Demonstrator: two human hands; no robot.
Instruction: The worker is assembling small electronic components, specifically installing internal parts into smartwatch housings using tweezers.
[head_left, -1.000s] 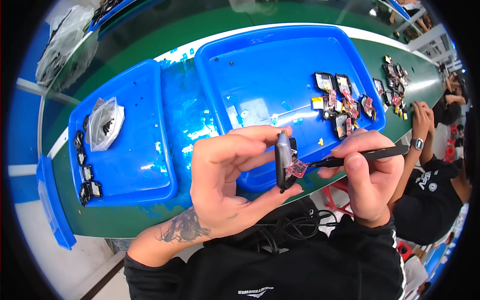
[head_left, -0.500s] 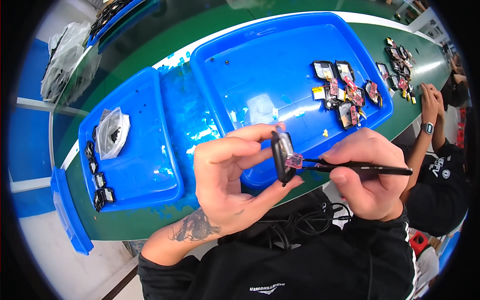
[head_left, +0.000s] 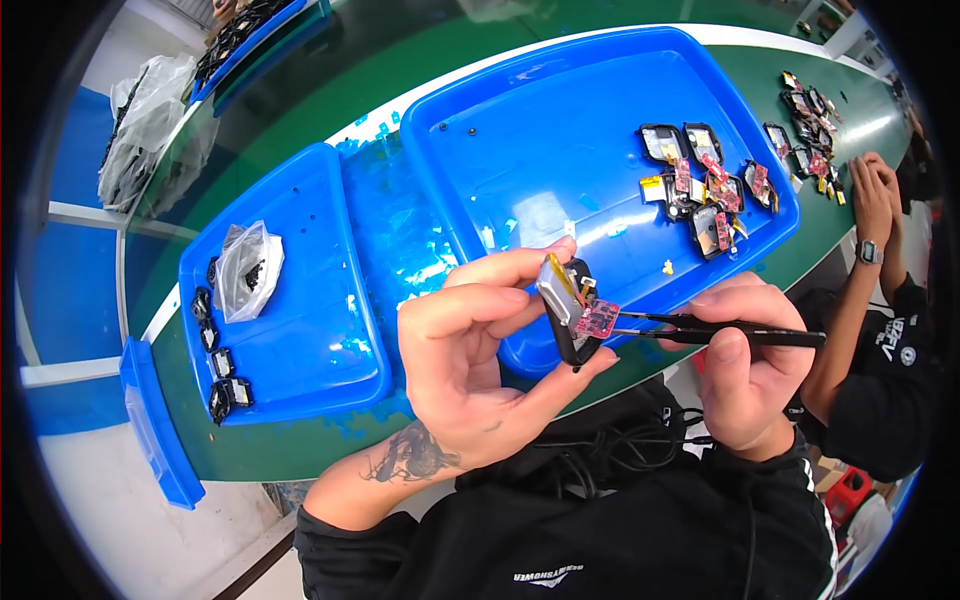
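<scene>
Between the thumb and fingers of my left hand (head_left: 465,350) is a small black device housing (head_left: 562,325), held up over the near edge of a large blue tray. A silver battery (head_left: 556,292) with yellow tape tilts out of its open side. Beside the battery sits a small red circuit board (head_left: 598,319). My right hand (head_left: 745,365) is closed on black tweezers (head_left: 740,332). Their tips reach the right edge of the circuit board; whether they grip it I cannot tell.
The large blue tray (head_left: 425,110) carries several opened housings with red boards (head_left: 715,190) at its right. A smaller blue tray (head_left: 352,260) on the left holds a clear bag of small black parts (head_left: 248,275) and several black units. A co-worker's hands (head_left: 875,200) rest on the green table (head_left: 270,450) at right.
The housing has turned, so the battery and the face of the red board now show more. The tweezers stay at the board, and my right hand's fingers have shifted on them.
</scene>
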